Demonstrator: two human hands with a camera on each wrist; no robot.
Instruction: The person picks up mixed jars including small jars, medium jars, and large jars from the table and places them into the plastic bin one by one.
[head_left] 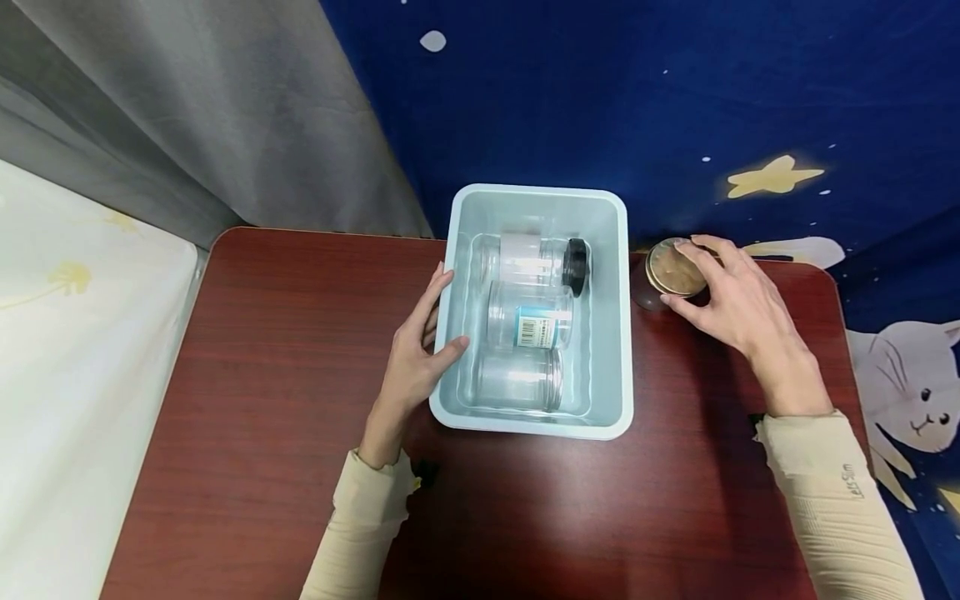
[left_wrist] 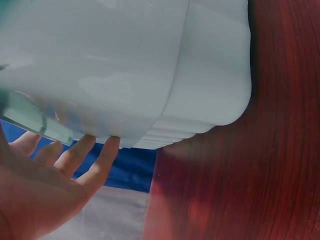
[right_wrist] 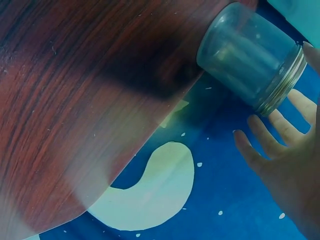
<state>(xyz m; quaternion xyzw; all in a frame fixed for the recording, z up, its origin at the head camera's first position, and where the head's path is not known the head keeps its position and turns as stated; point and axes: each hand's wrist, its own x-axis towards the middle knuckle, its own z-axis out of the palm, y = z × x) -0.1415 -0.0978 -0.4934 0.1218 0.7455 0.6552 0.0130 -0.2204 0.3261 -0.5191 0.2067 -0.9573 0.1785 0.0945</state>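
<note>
A pale blue plastic bin (head_left: pixel 531 427) stands on the table. Across its left rim lies my left hand (head_left: pixel 412 354), thumb inside and fingers against the outer wall. Three clear jars lie sideways in the bin: one with a black lid (head_left: pixel 575 267), one with a blue barcode label (head_left: pixel 536 327), and a plain jar (head_left: pixel 513 377) nearest me. At the table's back right, my right hand (head_left: pixel 738 304) grips another clear jar (right_wrist: pixel 245 55) around its gold-coloured lid (head_left: pixel 673 268). Whether that jar's base touches the table cannot be told.
The reddish-brown wooden table (head_left: pixel 300 400) extends on both sides of the bin. A dark blue curtain (head_left: pixel 540 100) hangs right behind the back edge, with a grey curtain (head_left: pixel 285 108) further left. A white cloth surface (head_left: pixel 67 350) lies beyond the left edge.
</note>
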